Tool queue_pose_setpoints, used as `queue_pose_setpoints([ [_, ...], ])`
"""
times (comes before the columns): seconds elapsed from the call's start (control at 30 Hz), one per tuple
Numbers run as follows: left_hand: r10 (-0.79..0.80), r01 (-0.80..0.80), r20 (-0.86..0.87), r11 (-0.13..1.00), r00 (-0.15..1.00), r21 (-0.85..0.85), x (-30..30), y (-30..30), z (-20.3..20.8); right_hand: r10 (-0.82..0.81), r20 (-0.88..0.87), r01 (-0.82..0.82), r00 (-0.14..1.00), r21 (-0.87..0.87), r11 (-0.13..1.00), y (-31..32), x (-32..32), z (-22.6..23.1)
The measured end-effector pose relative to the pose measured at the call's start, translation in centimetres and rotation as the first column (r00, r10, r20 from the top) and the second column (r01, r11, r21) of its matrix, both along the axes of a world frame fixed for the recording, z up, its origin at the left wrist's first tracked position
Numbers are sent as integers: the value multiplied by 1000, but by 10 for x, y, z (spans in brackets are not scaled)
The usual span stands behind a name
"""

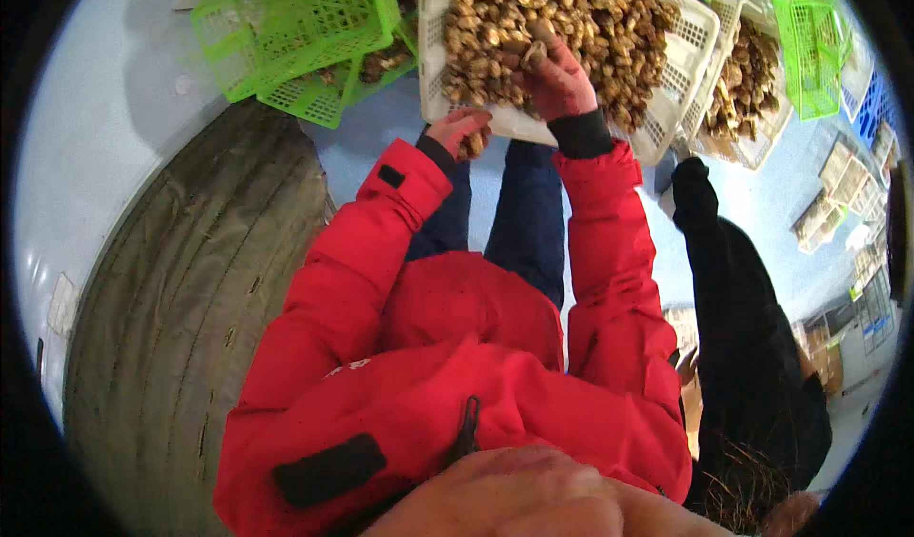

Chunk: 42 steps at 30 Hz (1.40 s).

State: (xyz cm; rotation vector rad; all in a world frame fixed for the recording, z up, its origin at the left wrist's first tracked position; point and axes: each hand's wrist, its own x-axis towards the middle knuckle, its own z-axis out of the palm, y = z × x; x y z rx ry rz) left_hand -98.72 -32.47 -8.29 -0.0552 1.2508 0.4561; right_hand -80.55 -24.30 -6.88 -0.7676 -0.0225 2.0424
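A white perforated crate (693, 37) at the far middle holds a thick layer of small brown and tan mushrooms (609, 32). Over that layer, my right hand (560, 82) grips a mushroom (541, 32) between thumb and fingers, its pale end toward my palm. My left hand (459, 132) is by the crate's near left corner, fingers curled round a small brown mushroom (472, 144) that is partly hidden. Both sleeves are red with dark cuffs.
Green plastic baskets (295, 32) are stacked at the far left. Right of my crate stands another white crate (762, 142) of mushrooms, with a green basket (809, 56) beyond. A person's black sleeve (738, 280) reaches in at right. A dark padded covering (190, 318) lies at left.
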Motion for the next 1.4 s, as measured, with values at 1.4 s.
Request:
queue_pose_setpoints([
  [1.4,-235,227,247,972,940,64,70,15,-1,254,961,-655,111,-122,746,-38,78,-89],
])
